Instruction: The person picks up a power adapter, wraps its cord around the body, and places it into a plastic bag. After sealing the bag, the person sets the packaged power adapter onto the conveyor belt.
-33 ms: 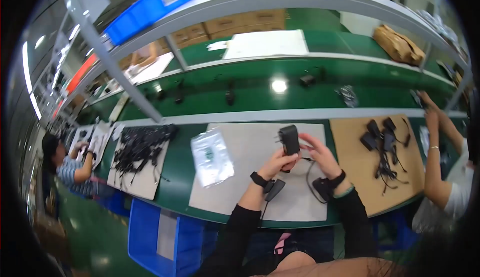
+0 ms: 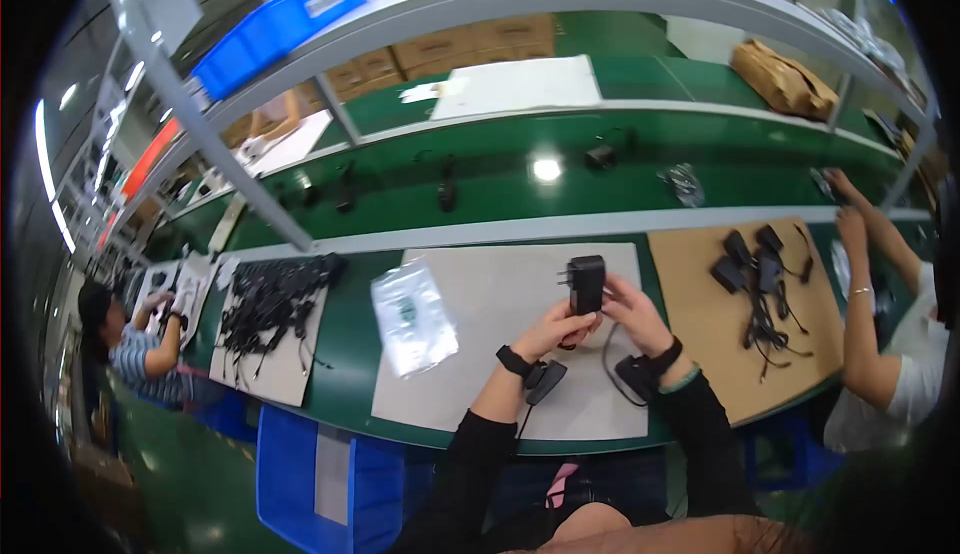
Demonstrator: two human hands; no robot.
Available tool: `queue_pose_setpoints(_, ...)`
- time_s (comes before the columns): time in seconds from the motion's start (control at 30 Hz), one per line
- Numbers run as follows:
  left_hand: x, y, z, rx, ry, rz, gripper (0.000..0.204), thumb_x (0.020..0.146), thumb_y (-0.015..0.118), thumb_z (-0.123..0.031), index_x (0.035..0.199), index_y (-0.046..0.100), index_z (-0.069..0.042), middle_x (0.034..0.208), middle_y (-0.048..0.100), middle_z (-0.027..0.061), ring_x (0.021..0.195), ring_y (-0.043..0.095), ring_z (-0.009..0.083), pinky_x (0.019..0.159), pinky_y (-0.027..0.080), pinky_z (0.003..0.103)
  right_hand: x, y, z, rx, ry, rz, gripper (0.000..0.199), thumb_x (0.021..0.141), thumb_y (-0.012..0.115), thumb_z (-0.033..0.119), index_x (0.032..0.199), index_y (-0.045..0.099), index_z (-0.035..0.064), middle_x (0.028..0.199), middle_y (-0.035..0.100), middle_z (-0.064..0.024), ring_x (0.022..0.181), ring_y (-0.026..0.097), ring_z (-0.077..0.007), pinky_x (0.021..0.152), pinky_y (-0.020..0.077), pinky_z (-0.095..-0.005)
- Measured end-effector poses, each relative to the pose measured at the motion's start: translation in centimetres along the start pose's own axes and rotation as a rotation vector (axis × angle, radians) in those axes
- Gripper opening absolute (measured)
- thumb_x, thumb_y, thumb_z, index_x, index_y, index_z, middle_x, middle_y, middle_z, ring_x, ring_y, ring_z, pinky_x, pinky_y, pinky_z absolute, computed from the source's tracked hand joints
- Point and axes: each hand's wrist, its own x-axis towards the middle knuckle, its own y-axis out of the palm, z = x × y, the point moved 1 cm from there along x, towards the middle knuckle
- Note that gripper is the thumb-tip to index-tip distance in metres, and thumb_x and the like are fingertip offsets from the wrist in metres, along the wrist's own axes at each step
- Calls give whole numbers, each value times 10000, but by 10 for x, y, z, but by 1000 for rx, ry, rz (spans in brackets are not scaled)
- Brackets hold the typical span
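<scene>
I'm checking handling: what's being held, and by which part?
A black adapter, its lower end in the left hand; the right hand is beside it, contact unclear.

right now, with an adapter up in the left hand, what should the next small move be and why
Perhaps turn the adapter slightly with the right hand: the left hand holds it above the mat, its prongs point left, and the right fingers are close beside it.
</scene>
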Motion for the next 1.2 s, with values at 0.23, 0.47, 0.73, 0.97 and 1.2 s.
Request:
queue_pose_setpoints(0.23,30,30,24,448,177,-118,336,895,524,-264,1141,496,-36,871,570,14,690,476,55,573,355,202,-18,-31,9,385,-216,-373,421,896,512,120,1284,383,18,1186,508,-128,1051,532,-227,908,429,-349)
queue_pose_setpoints(0.47,19,10,15,455,-21,-135,272,908,506,-162,1144,486,-29,849,554,9,703,473,68,623,394,209,-26,-41,34,585,-367,-513,371,909,515,182,1240,417,46,1046,540,-103,938,552,-208,812,460,-316)
queue_pose_setpoints(0.73,25,31,32,216,213,-527,347,923,459,-105,1259,417,-32,874,531,18,746,481,80,688,409,205,-32,-28,14,-181,-315,-449,336,851,571,150,1146,446,50,992,560,-84,893,558,-169,781,463,-288)
queue_pose_setpoints(0.97,31,64,47,373,373,-597,437,932,447,-134,1340,335,-24,1171,458,84,989,467,124,827,408,246,-25,-20,4,-344,-224,-525,305,838,598,179,1063,459,27,925,567,-83,810,562,-151,735,463,-262)
queue_pose_setpoints(1.2,34,70,48,496,435,-549,472,936,425,-122,1374,285,-17,1355,371,110,1235,381,191,1003,327,303,-23,-10,21,-467,-308,-529,478,848,592,176,1257,395,28,991,557,-100,882,556,-154,795,450,-266)
